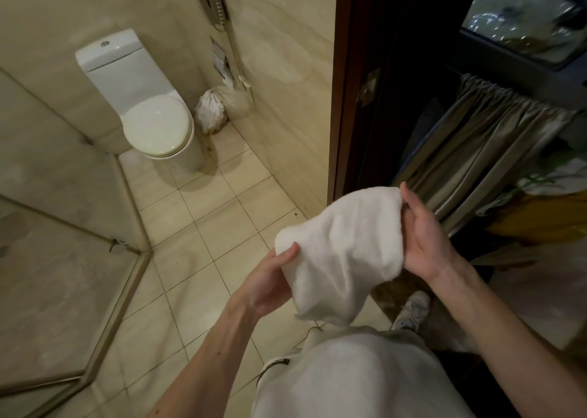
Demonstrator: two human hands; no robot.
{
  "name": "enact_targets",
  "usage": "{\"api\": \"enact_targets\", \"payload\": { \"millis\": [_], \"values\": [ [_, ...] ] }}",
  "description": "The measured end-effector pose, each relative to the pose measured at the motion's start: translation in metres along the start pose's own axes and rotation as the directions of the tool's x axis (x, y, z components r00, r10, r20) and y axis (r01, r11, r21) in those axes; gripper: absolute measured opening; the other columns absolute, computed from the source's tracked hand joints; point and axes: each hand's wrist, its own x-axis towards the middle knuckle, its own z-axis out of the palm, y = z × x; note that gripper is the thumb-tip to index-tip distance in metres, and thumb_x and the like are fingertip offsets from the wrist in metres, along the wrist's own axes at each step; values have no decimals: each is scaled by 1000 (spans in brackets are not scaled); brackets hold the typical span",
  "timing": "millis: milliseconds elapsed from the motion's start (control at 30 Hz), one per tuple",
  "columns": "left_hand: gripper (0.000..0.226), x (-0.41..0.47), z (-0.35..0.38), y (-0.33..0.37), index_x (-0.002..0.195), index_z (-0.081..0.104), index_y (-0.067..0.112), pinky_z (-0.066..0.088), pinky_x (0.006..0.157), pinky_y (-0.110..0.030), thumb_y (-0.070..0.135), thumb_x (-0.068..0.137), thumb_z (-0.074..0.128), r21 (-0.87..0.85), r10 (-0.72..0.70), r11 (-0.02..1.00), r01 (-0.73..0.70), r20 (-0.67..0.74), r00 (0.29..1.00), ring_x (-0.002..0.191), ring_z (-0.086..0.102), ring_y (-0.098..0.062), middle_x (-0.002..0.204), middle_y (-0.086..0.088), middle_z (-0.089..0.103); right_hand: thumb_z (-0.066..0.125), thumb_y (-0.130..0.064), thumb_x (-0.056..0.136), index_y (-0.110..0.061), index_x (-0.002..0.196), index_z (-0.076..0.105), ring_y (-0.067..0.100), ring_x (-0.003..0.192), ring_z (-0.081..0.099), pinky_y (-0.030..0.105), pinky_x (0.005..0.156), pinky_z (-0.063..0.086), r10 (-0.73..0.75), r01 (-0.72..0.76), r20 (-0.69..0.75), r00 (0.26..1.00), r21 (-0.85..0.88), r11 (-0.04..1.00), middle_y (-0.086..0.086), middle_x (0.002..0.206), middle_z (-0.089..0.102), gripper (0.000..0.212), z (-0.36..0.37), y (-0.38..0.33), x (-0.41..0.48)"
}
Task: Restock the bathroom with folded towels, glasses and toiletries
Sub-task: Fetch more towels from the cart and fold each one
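Observation:
A white towel (341, 249) hangs folded between both hands at the lower middle of the head view, above the tiled floor. My left hand (270, 284) pinches its lower left corner with thumb on top. My right hand (422, 236) grips its upper right edge, fingers curled over the fold. The towel's lower end droops toward my light trousers. No glasses or toiletries are clearly seen.
A white toilet (152, 122) with closed lid stands at the back, a lined bin (211, 111) beside it. A glass shower screen (63, 259) runs along the left. The dark door frame (343, 100) and a housekeeping cart with a curtain (476, 151) are at right.

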Motion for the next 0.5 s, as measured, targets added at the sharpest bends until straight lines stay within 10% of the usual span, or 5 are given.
{"api": "enact_targets", "payload": {
  "millis": [167, 500],
  "values": [
    [65, -2, 3, 20, 125, 67, 11, 52, 99, -48, 35, 69, 90, 15, 66, 998, -67, 65, 996, 111, 65, -32, 121, -14, 67, 84, -42, 67, -24, 124, 63, 26, 113, 66, 48, 97, 51, 182, -171, 81, 980, -121, 978, 6, 122, 70, 63, -10, 34, -1],
    [49, -4, -7, 27, 125, 63, 12, 54, 93, -46, 17, 79, 79, 389, -24, 920, 35, -34, 999, 115, 66, -34, 124, -14, 69, 65, -17, 92, -19, 128, 58, 21, 104, 70, 43, 90, 57, 131, -95, 75, 989, -367, 925, 6, 117, 71, 37, -11, 37, 4]
  ]
}}
